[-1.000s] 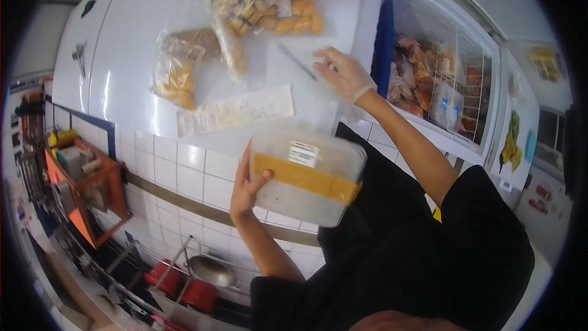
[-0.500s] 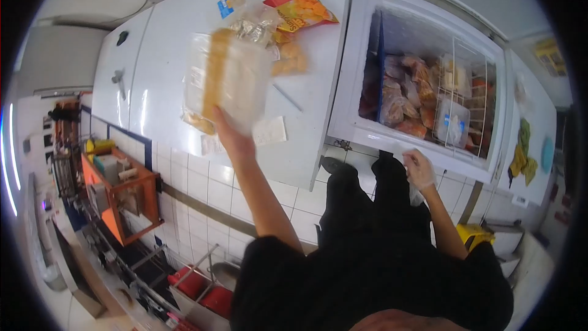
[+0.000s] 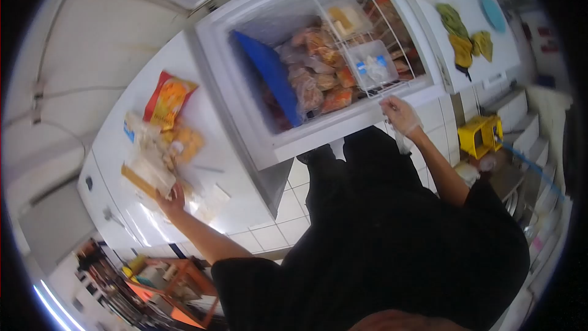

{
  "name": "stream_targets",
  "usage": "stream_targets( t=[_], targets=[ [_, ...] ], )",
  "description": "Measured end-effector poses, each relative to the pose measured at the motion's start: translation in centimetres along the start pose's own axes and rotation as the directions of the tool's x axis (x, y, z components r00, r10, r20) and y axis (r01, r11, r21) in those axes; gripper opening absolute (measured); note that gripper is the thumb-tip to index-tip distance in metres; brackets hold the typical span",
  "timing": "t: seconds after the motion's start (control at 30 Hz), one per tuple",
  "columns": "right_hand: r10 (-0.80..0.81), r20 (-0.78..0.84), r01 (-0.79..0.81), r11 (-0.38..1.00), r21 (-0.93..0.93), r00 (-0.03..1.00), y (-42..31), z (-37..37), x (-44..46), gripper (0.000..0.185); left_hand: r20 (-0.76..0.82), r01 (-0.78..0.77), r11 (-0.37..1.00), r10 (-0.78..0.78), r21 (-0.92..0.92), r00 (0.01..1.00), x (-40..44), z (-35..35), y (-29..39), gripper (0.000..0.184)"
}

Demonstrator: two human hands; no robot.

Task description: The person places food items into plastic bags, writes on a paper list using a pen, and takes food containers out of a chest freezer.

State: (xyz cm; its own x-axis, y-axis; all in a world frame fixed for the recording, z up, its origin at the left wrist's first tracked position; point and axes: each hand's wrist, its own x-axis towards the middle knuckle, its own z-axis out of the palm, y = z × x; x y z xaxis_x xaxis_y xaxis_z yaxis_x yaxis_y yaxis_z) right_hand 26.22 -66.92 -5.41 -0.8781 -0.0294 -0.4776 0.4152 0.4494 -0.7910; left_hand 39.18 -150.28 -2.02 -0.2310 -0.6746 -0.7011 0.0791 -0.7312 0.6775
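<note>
My left hand (image 3: pixel 173 199) grips the edge of a pale translucent plastic container (image 3: pixel 153 170) with a tan strip along one side. It is tilted above the white worktop, and motion blurs it. Close behind it lie a red and yellow snack bag (image 3: pixel 169 99), a clear bag of yellow-orange pieces (image 3: pixel 187 142) and a clear packet with a blue label (image 3: pixel 130 130). My right hand (image 3: pixel 401 116), in a loose clear plastic glove, is closed by the front rim of the open chest freezer (image 3: pixel 288 147). What its fingers hold, if anything, is hidden.
Inside the freezer are bagged orange-brown foods (image 3: pixel 318 55), a blue panel (image 3: pixel 269 76) and a wire basket with two plastic tubs, one a clear tub (image 3: pixel 372 64). Cloths (image 3: pixel 453 21) lie on the right. A yellow crate-like object (image 3: pixel 479 136) stands beyond my right arm.
My view has swung right towards the freezer. The container in my left hand has tipped, now showing more edge-on. My right hand stays closed near the freezer's front.
</note>
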Motion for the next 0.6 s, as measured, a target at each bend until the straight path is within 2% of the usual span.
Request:
stream_targets(
  t=[0.03, 0.07, 0.1, 0.17, 0.23, 0.27, 0.3, 0.33, 0.37, 0.4, 0.43, 0.47, 0.5, 0.53, 0.57, 0.6],
  targets=[
    [0.023, -0.017, -0.022, 1.0, 0.017, 1.0, 0.3, -0.4, 0.9, 0.022, 0.011, 0.006, 1.0, -0.006, 0.03, 1.0, -0.9, 0.3, 0.2, 0.087],
    [-0.008, -0.013, 0.008, 0.999, 0.051, 1.0, 0.5, -0.7, 2.3, 0.021, -0.058, -0.004, 0.998, 0.007, 0.062, 0.998, -1.9, 0.8, 0.2, 0.091],
    [-0.044, -0.007, 0.044, 0.996, 0.077, 0.999, 0.6, -1.2, 4.3, 0.021, -0.13, -0.011, 0.996, 0.022, 0.085, 0.991, -2.8, 1.3, -0.4, 0.094],
    [-0.151, -0.052, 0.155, 0.986, 0.067, 0.987, 0.2, -1.5, 8.2, 0.019, -0.135, -0.017, 0.993, 0.033, 0.116, 0.99, -4.7, 2.0, -1.0, 0.097],
    [0.083, -0.028, -0.077, 0.981, 0.18, 0.996, -0.3, -2.1, 13.7, 0.019, -0.2, -0.06, 0.986, 0.092, 0.157, 0.976, -7.0, 1.7, -1.6, 0.099],
    [0.14, -0.072, -0.115, 0.954, 0.277, 0.987, 0.1, -2.2, 17.2, 0.019, -0.249, -0.095, 0.979, 0.139, 0.183, 0.959, -8.2, 1.5, -2.4, 0.1],
    [0.203, -0.108, -0.149, 0.915, 0.374, 0.973, 0.8, -2.0, 20.4, 0.018, -0.237, -0.214, 0.92, 0.3, 0.328, 0.924, -11.1, 1.9, -4.0, 0.097],
    [0.009, -0.237, -0.007, 1.0, 0.012, 0.972, 0.8, -2.4, 23.4, 0.018, -0.198, -0.322, 0.826, 0.451, 0.463, 0.87, -14.3, 2.4, -6.1, 0.094],
    [-0.212, -0.276, 0.102, 0.927, -0.362, 0.938, 0.8, -2.5, 26.1, 0.019, -0.231, -0.402, 0.702, 0.622, 0.588, 0.748, -14.5, 1.0, -7.8, 0.088],
    [-0.274, -0.251, 0.132, 0.875, -0.466, 0.928, 0.9, -2.5, 28.6, 0.022, -0.228, -0.446, 0.551, 0.772, 0.705, 0.594, -14.4, -0.6, -9.6, 0.082],
    [-0.333, -0.219, 0.16, 0.811, -0.563, 0.917, 1.9, -2.6, 31.3, 0.025, -0.056, -0.492, 0.366, 0.842, 0.79, 0.536, -16.1, -1.2, -12.8, 0.078],
    [-0.45, -0.152, 0.222, 0.672, -0.706, 0.88, 2.8, -2.9, 34.2, 0.026, 0.123, -0.525, 0.167, 0.872, 0.835, 0.474, -18.1, -2.4, -16.3, 0.074],
    [-0.546, -0.056, 0.274, 0.504, -0.819, 0.836, 4.5, -3.2, 37.3, 0.028, 0.258, -0.515, 0.059, 0.813, 0.855, 0.522, -20.3, -1.9, -20.9, 0.07],
    [-0.524, -0.049, 0.271, 0.515, -0.813, 0.85, 6.4, -3.4, 40.4, 0.028, 0.39, -0.523, -0.055, 0.732, 0.851, 0.558, -22.4, -1.6, -25.4, 0.068],
    [-0.461, 0.074, 0.274, 0.384, -0.882, 0.884, 8.2, -3.4, 43.3, 0.029, 0.51, -0.548, -0.158, 0.636, 0.821, 0.58, -24.6, -1.2, -29.9, 0.066],
    [-0.38, 0.191, 0.297, 0.24, -0.924, 0.905, 9.6, -2.8, 44.5, 0.03, 0.317, -0.387, 0.005, 0.565, 0.922, 0.762, -28.8, 3.5, -34.2, 0.066]
  ],
)
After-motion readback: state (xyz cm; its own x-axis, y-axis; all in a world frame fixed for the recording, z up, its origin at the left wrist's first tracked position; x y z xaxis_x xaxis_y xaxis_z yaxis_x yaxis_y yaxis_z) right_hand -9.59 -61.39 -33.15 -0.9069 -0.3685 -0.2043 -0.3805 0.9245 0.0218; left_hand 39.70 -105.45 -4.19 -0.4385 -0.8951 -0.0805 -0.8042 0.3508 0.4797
